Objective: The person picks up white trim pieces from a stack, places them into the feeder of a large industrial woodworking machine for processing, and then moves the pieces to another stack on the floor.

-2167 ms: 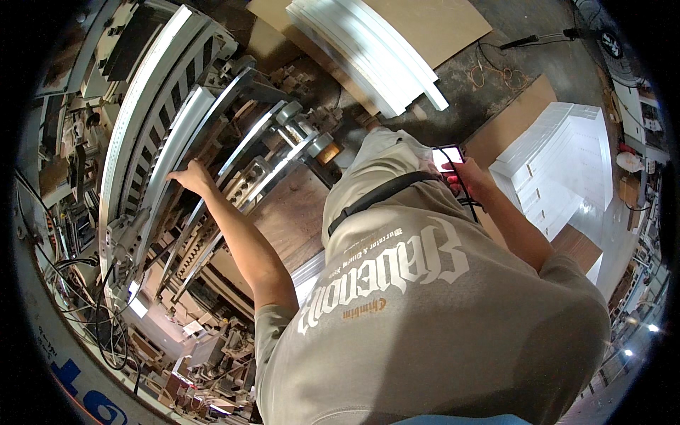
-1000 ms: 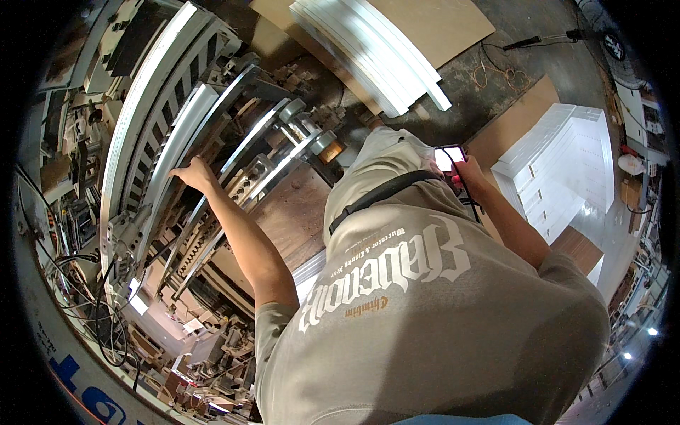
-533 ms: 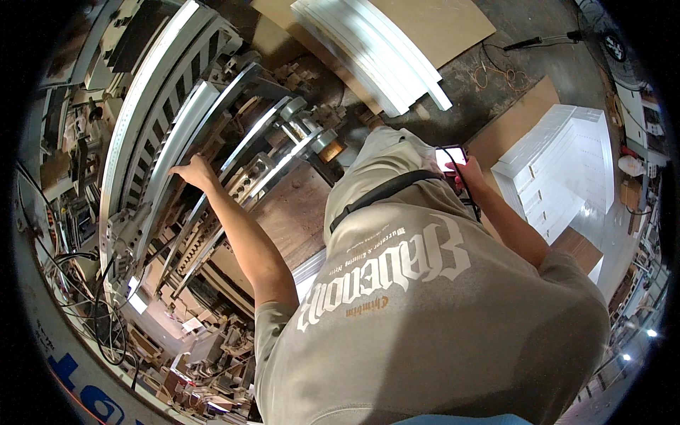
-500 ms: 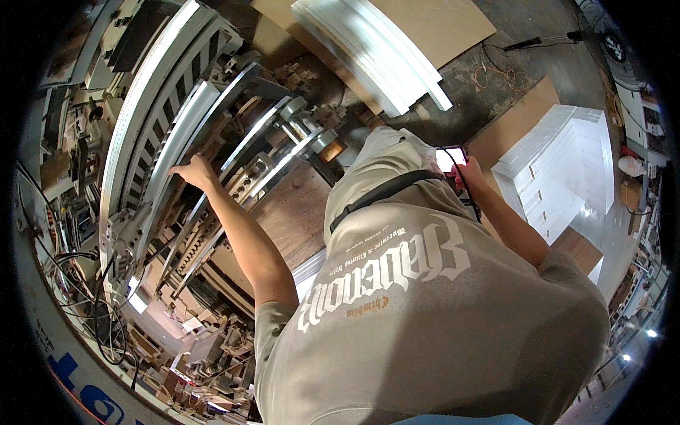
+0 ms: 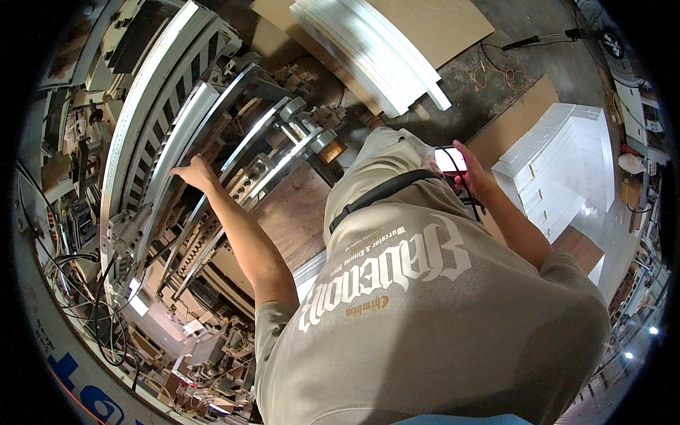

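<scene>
My left arm reaches out over a long machine on the left. My left hand (image 5: 195, 173) rests at a pale metal rail (image 5: 185, 127) of it, one digit stretched over the rail and the other fingers bent, partly hidden. Close to my waist on the right, my right hand (image 5: 476, 178) is closed around a phone (image 5: 449, 159) with a bright, lit screen. A thin dark cord crosses the phone and loops beside my hand. What the screen shows is washed out.
Metal rollers (image 5: 301, 127) and bars stand left of my legs. Ahead lie long white panels (image 5: 372, 53) on brown board (image 5: 453, 18). White stacked panels (image 5: 559, 170) stand at the right. An orange cord (image 5: 506, 78) lies on the floor, near a fan (image 5: 613, 44).
My right hand has shifted slightly, and the phone is turned so that more of its lit screen shows. My left hand keeps its place at the rail.
</scene>
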`<control>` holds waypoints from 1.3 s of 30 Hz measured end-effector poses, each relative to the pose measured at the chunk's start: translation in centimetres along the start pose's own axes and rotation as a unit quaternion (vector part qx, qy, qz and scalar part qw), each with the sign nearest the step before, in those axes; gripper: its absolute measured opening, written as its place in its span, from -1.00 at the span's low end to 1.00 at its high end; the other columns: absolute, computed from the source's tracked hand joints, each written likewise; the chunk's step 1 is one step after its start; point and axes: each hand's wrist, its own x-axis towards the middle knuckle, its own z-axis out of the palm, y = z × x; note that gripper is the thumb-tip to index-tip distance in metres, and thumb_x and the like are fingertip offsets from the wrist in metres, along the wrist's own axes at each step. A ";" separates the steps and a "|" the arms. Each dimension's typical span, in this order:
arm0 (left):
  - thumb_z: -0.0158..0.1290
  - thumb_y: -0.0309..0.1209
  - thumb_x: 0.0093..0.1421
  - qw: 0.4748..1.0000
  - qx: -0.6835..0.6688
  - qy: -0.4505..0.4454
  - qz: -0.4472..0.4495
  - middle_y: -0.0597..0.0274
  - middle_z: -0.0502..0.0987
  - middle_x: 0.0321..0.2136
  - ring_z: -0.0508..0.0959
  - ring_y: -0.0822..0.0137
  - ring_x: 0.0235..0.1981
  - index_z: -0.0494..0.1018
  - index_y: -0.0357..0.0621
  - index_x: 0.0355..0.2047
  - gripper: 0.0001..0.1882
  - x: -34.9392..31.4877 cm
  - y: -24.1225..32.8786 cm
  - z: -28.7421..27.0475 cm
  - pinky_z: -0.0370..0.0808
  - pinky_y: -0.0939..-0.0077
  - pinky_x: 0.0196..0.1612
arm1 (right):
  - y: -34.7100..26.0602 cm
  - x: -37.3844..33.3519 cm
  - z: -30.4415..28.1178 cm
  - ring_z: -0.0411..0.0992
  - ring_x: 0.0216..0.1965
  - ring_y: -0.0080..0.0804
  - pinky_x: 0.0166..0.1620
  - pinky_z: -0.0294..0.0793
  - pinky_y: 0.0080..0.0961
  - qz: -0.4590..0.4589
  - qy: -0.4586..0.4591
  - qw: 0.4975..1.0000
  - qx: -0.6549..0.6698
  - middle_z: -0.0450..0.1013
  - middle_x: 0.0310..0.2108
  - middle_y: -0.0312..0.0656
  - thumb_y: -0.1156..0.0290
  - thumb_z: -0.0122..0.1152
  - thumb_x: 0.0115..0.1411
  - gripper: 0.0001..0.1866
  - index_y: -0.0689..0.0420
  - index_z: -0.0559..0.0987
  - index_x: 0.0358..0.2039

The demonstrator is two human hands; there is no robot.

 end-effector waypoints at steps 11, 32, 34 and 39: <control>-0.08 -0.63 0.01 1.000 -0.029 -0.008 0.006 -0.28 0.49 -0.20 0.55 0.26 -0.40 -0.42 -0.56 0.29 -0.05 1.0 -1.3 0.6 0.48 0.52 -0.29 | -0.8 -0.5 0.6 0.24 -0.71 -0.64 -0.71 0.15 -0.70 0.006 0.013 0.999 0.044 0.53 -0.51 -0.28 -0.24 0.01 0.14 -0.40 0.09 0.54 -0.22; -0.07 -0.58 0.04 1.000 -0.009 -0.003 -0.008 -0.42 0.44 -0.10 0.58 0.10 -0.21 -0.42 -0.52 0.30 -0.06 1.7 -1.7 0.6 0.46 0.39 -0.08 | -0.2 1.5 1.3 0.37 -0.32 -0.35 -0.29 0.39 -0.41 -0.070 0.043 0.984 -0.157 0.41 -0.36 -0.21 -0.09 0.27 0.03 -0.40 0.14 0.45 -0.10; -0.07 -0.58 0.03 1.000 -0.018 -0.019 -0.011 -0.42 0.44 -0.10 0.58 0.11 -0.24 -0.42 -0.53 0.30 -0.06 0.3 0.1 0.5 0.46 0.39 -0.09 | 1.7 5.1 -0.4 0.39 -0.31 -0.27 -0.24 0.40 -0.34 -0.207 -0.038 0.944 -0.254 0.43 -0.33 -0.13 0.03 0.28 0.01 -0.44 0.13 0.46 -0.08; -0.06 -0.60 0.01 0.998 0.037 0.041 0.024 -0.31 0.50 -0.25 0.55 0.18 -0.37 -0.41 -0.53 0.29 -0.04 0.9 -1.5 0.6 0.49 0.44 -0.15 | 3.8 6.6 -3.2 0.45 -0.25 -0.14 -0.14 0.42 -0.25 -0.162 -0.112 0.741 -0.642 0.49 -0.23 -0.02 0.21 0.19 0.08 -0.63 0.20 0.53 -0.18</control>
